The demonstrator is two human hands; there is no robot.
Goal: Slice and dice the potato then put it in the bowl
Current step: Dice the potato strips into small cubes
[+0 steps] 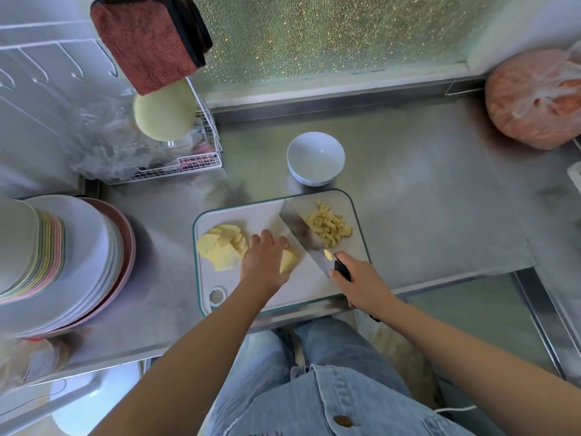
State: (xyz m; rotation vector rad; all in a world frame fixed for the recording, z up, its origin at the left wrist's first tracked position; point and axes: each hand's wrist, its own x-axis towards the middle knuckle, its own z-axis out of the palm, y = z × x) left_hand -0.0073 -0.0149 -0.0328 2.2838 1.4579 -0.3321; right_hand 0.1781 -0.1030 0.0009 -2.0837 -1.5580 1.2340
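The board (261,215) is off-white with a teal-green rim. The slices (221,247) and the chunk (288,262) are pale yellow; the dice (328,226) are a deeper yellow. The knife (301,234) has a grey steel blade with a round yellow sticker and a black handle. The bowl (314,157) is white with a bluish tint. The counter (424,199) is dull silver. The window (314,36) is green, speckled all over with gold flecks. The cloth (147,42) is rust red with a black edge. The plates (78,247) are white over a pink one, beside pastel yellow, green and pink rims. The rack (201,162) is white wire. The bag (531,96) is translucent orange-pink. The jeans (339,347) and shirt (361,394) are faded blue denim, the button (343,420) brown.
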